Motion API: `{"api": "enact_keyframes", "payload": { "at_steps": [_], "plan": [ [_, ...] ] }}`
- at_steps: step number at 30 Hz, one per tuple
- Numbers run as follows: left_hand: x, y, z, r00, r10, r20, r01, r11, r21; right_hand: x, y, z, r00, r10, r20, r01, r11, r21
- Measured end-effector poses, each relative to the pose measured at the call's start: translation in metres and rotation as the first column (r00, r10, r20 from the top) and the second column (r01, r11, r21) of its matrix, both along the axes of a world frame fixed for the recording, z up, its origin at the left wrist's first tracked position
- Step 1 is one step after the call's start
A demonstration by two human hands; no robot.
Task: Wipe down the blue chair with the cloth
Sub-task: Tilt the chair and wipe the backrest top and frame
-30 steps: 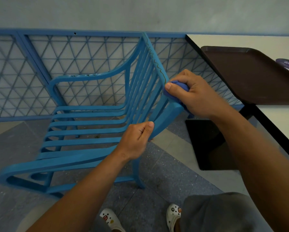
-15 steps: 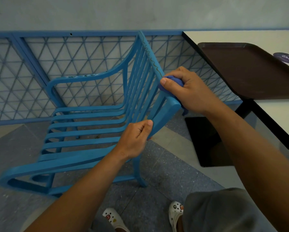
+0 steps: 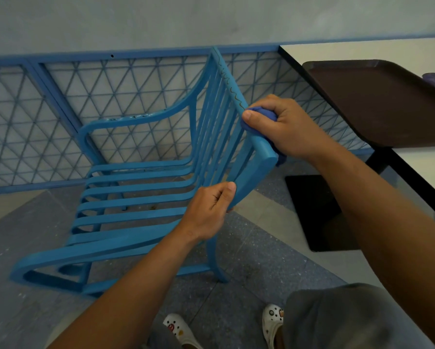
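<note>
Chair stands on the floor in front of the person, back toward them, seat facing a blue mesh fence. Right hand is clamped on a wadded blue cloth, thumb on top, pressing it against the top rail near its closer end. Left hand is curled round the near upright of the back just below that corner, gripping it. Hands are apart, one above the other on the same corner.

Step in hand, as I judge it: wiping along the top rail. A thin dark squiggle runs on the rail beyond the cloth; can't tell if it's dirt or a mark in the paint. To do it well: keep the left grip firm so the chair doesn't tip or slide, push the cloth up the rail in one long stroke with steady pressure, wrap it over the edge so the top and both faces get covered, then refold to a clean side. Slats, seat and armrests look not yet done from here, so much of the task likely remains.

Further out: a desk at right carries a brown tray; its dark base sits on the floor below. White clogs and grey shorts at the bottom edge.
</note>
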State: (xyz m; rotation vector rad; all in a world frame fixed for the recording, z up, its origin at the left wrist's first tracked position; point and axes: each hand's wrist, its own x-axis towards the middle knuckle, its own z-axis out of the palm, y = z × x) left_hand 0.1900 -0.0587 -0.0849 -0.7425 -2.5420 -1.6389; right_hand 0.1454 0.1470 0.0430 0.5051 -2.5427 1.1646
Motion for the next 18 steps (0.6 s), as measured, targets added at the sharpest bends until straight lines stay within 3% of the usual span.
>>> {"api": "enact_keyframes", "payload": {
  "at_steps": [11,18],
  "plan": [
    [-0.004,0.000,-0.003,1.000,-0.017,-0.023,0.017,1.000,0.018,0.028,0.008,-0.008,0.995,0.088,-0.039,-0.089,0.996,-0.019],
    [-0.004,-0.001,-0.002,1.000,-0.018,-0.025,0.019,1.000,0.016,-0.005,-0.001,0.002,1.000,0.004,0.000,-0.004,1.000,-0.007]
  ]
}}
